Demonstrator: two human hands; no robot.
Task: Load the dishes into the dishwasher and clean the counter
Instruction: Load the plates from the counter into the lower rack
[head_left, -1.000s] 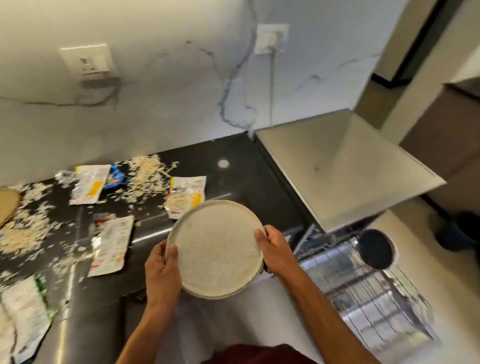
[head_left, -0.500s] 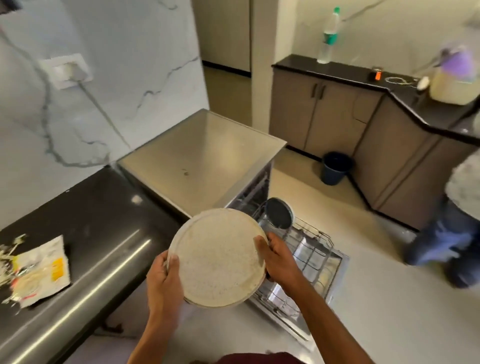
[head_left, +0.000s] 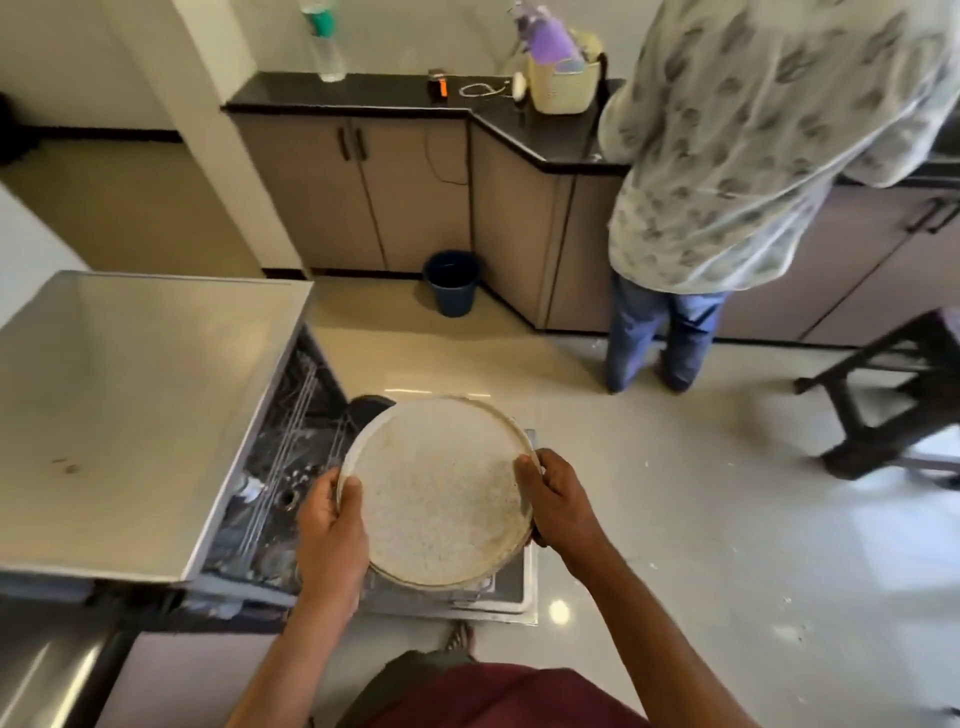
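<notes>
Hands: your left hand (head_left: 332, 525) and right hand (head_left: 558, 501) grip the plate (head_left: 436, 491) by opposite rims.
Plate: tilted toward you, above the open dishwasher (head_left: 291, 467).

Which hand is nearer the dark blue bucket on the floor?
Right. The right hand grips the plate rim on the side toward the bucket; the left hand grips the opposite rim, by the dishwasher, farther off.

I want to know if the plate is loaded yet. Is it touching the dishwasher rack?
Cannot tell. In the head view both hands, left hand and right hand, grip the plate above the open dishwasher, and the plate hides the rack beneath.
</notes>
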